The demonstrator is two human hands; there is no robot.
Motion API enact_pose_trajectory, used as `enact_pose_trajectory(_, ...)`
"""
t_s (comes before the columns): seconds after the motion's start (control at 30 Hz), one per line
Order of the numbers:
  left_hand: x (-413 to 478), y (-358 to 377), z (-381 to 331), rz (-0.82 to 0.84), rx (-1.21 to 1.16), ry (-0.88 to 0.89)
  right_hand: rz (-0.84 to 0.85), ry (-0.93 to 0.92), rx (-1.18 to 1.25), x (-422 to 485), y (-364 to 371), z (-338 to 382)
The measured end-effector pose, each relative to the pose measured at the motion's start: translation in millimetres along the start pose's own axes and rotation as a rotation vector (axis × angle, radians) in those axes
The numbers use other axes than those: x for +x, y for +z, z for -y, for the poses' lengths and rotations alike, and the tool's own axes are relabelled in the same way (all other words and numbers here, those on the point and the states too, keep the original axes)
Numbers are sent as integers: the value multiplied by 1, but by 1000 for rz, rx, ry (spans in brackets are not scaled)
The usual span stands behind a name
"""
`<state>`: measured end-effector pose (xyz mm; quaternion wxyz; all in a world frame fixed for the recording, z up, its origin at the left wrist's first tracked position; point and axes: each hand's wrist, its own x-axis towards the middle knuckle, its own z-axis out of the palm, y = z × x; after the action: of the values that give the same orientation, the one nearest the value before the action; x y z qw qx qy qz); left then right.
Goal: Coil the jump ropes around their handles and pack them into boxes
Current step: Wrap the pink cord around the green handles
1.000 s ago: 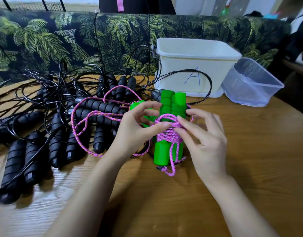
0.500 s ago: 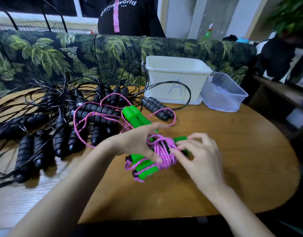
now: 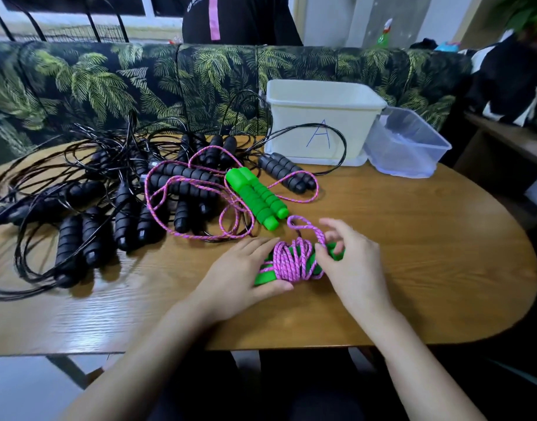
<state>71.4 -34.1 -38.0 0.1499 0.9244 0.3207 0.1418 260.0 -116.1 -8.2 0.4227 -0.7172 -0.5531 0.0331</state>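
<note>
Left hand [image 3: 243,281] and right hand [image 3: 352,265] clasp opposite ends of the coiled jump rope [image 3: 291,262]; light, soft cord, likely best held across its wraps.

Oval wood-grain table [image 3: 413,238], palm-print sofa [image 3: 109,86] right behind its far edge. 1 person in black top with pink stripe [image 3: 240,19] behind sofa. Green spray bottle [image 3: 385,33] past sofa back, leafy plant [image 3: 525,10] top right, black window bars [image 3: 64,28] top left

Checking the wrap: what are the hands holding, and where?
The coiled green-handled jump rope, lying on the table. The left hand grips its handles' left end; the right hand curls its fingers round the right end.
</note>
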Motion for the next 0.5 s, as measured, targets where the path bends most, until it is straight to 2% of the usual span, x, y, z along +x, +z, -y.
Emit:
enact_pose_trajectory(0.2,0,0,1,-42,128,74,121,127,77,13,-11,-5)
enact_pose_trajectory(0.37,-3,1,-3,-114,188,155,112,21,-157,8,-16,-5)
enact_pose_trajectory(0.5,-3,2,-9,-98,259,145,179,21,-332,2,-20,-2)
